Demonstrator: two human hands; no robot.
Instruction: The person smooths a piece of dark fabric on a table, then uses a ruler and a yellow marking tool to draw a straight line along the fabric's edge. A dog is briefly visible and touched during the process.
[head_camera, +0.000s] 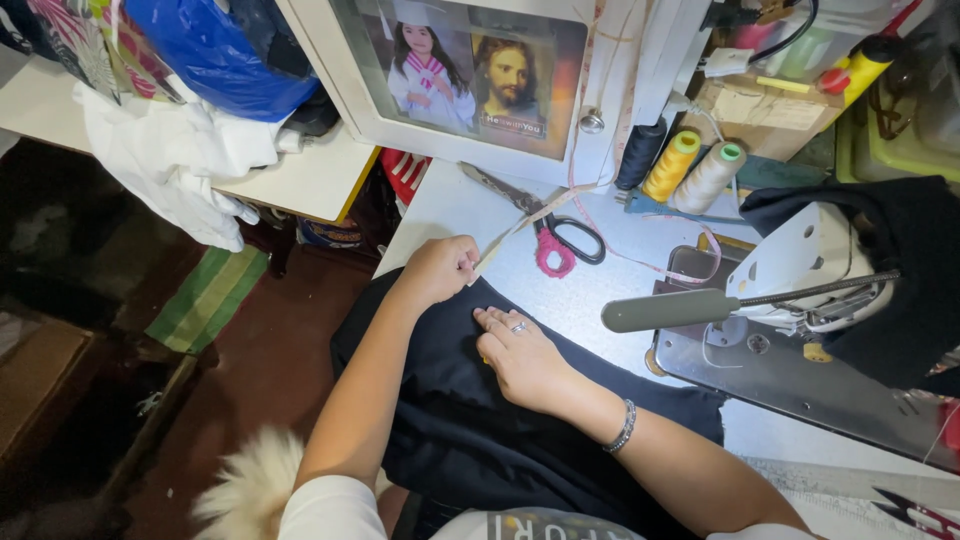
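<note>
Matt black cloth (470, 420); glossy metal scissors (560, 232).

Home sewing corner: sewing machine (810, 275), thread cones (690, 170) (three), scissors (560, 230), framed photos (470, 75), cluttered table (450, 205).

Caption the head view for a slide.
Left hand pinches a tape measure while right hand presses black fabric beside a sewing machine.

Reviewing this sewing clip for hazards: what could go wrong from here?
1. The left hand pulls a measuring tape that runs over the scissors; it might snag and drag them.
2. The right hand alone pins the black fabric, which hangs over the table edge and could slide off.
</note>
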